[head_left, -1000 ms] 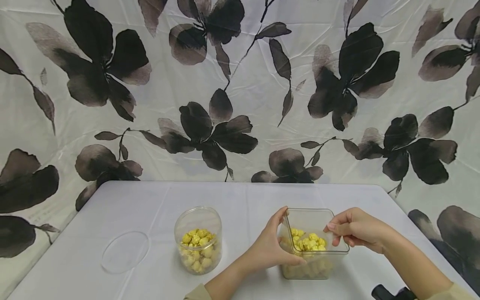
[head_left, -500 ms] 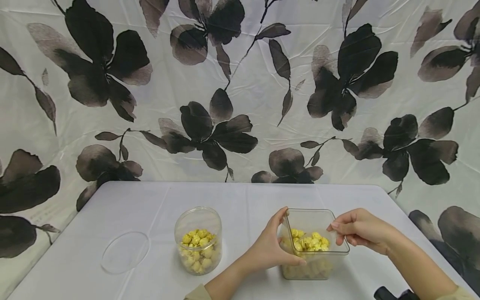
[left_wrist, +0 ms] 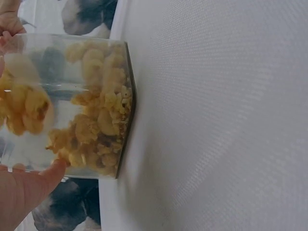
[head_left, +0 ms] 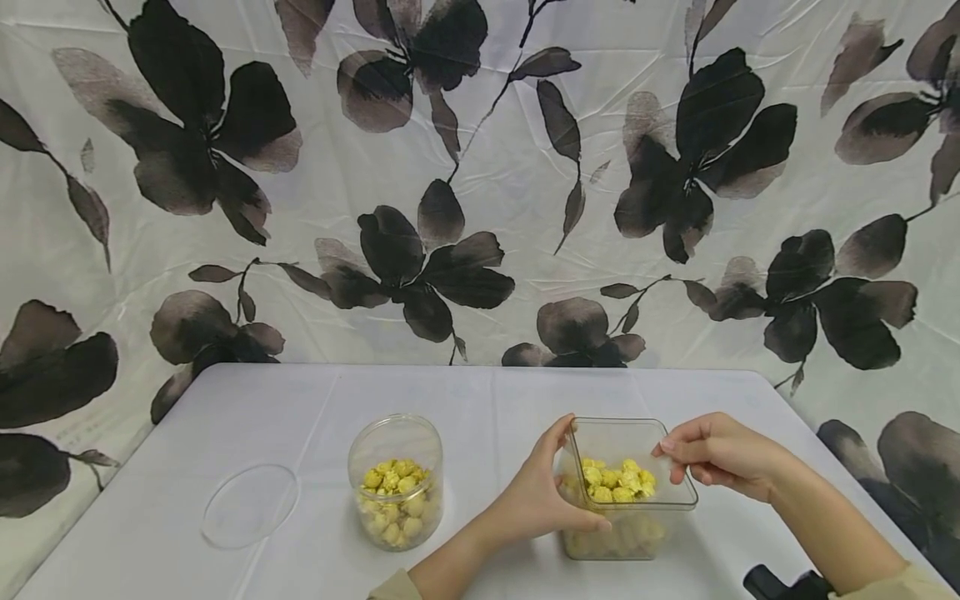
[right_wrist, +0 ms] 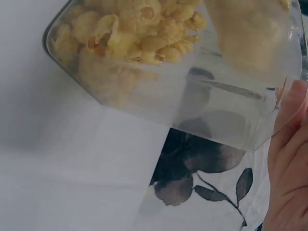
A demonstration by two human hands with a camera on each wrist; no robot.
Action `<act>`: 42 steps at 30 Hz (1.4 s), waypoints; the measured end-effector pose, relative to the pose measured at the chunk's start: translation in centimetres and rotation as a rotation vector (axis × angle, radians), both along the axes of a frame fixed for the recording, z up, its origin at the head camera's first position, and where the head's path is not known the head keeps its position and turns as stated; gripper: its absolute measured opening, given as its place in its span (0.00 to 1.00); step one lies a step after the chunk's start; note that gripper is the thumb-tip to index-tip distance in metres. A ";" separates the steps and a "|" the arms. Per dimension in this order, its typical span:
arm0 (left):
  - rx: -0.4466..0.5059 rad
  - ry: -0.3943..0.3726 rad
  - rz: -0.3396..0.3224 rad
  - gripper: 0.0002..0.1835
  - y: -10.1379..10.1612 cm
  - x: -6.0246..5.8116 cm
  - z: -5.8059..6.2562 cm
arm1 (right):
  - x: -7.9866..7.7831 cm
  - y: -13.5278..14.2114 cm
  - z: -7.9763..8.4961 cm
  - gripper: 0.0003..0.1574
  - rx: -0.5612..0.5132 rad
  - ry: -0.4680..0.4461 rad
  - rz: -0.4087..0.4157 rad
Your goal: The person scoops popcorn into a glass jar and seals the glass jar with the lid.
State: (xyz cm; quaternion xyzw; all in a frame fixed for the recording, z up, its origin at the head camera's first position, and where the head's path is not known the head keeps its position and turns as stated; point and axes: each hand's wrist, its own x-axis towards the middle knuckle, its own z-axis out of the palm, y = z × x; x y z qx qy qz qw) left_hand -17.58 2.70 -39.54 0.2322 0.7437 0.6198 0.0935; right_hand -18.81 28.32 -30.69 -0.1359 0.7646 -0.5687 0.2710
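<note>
A clear rectangular container of yellow popcorn stands on the table, its top uncovered. My left hand grips its left side, thumb at the front and fingers round the back. The right hand is at the right rim, finger and thumb pinching a pale, see-through scoop that reaches inside; its handle is hard to make out. Raised popcorn lies on the scoop, above the pieces at the bottom. To the left is a clear round jar, about half filled with popcorn.
A clear round lid lies flat on the white table, left of the jar. A black object shows beneath my right forearm at the bottom edge. Floral cloth hangs behind the table.
My right hand has shifted slightly, first right and then a little back up, and the popcorn near the rim has moved with it. The left hand, container and jar stay in place.
</note>
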 end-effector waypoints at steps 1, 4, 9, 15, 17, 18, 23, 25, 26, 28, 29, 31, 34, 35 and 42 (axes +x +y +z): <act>0.000 0.001 0.001 0.61 0.0 0.0 0.0 | 0.0 0.0 0.0 0.13 -0.005 -0.001 -0.005; -0.002 0.001 0.000 0.60 0.0 0.0 0.0 | -0.1 0.0 -0.1 0.13 -0.015 -0.004 -0.013; -0.004 -0.002 0.003 0.60 0.1 0.0 0.0 | -0.2 0.1 0.0 0.13 -0.020 0.005 0.006; 0.004 -0.007 0.005 0.60 0.1 -0.1 0.0 | -0.3 0.2 0.0 0.12 -0.044 -0.011 0.053; 0.003 -0.007 0.006 0.61 0.1 -0.1 0.0 | -0.4 0.2 0.0 0.12 -0.056 -0.014 0.057; 0.003 -0.008 0.007 0.61 0.1 -0.1 0.0 | -0.5 0.3 0.0 0.12 -0.059 -0.021 0.055; 0.003 -0.010 0.008 0.60 0.1 0.0 0.1 | -0.7 0.6 0.0 0.12 -0.082 -0.043 0.030; 0.003 -0.009 0.008 0.60 0.1 -0.1 0.0 | -0.8 0.8 -0.1 0.13 -0.081 -0.042 0.020; 0.005 -0.009 0.007 0.60 0.1 -0.1 0.0 | -0.8 0.8 -0.1 0.13 -0.079 -0.040 0.015; 0.008 -0.010 0.007 0.60 0.1 0.0 0.1 | -1.0 1.0 -0.1 0.13 -0.074 -0.031 0.009; 0.009 -0.012 0.006 0.60 0.1 0.0 0.1 | -1.1 1.1 -0.2 0.13 -0.074 -0.026 0.010; 0.011 -0.014 0.005 0.60 0.1 0.0 0.1 | -1.2 1.2 -0.3 0.13 -0.075 -0.019 0.014; 0.010 -0.019 0.004 0.60 0.1 0.0 0.2 | -1.5 1.3 -0.4 0.13 -0.085 -0.009 0.031; 0.009 -0.020 0.004 0.60 0.1 0.0 0.2 | -1.6 1.4 -0.4 0.13 -0.088 -0.004 0.039; 0.012 -0.022 0.000 0.60 0.1 0.0 0.2 | -2.2 1.2 -0.6 0.13 -0.125 0.006 0.083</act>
